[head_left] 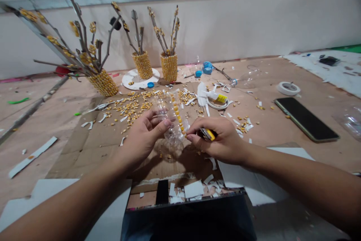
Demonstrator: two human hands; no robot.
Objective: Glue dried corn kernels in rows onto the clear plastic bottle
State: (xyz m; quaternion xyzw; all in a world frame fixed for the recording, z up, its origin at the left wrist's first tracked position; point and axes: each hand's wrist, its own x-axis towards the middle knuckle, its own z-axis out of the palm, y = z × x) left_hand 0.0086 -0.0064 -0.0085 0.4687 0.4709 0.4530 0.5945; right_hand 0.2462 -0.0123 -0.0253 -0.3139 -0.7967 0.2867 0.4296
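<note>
My left hand (pixel 150 128) is closed around a clear plastic bottle (pixel 169 130), thumb on the near side. A single line of yellow corn kernels (pixel 176 112) runs down the plastic. My right hand (pixel 218 137) is closed, with a yellow and dark utility knife (pixel 208 134) tucked in the palm; its full length is hidden. Its thumb and forefinger pinch at the lowest kernel of the line, touching the bottle's edge. Loose kernels (pixel 135 105) lie scattered on the cardboard (pixel 81 139) beneath and behind the hands.
Kernel-covered pots (pixel 169 67) holding twigs stand at the back, one on a white disc (pixel 126 80). A glue bottle (pixel 217 96), a tape roll (pixel 288 88), a phone (pixel 307 118) and blue caps (pixel 207 68) lie around. Paper scraps (pixel 194 189) litter the front.
</note>
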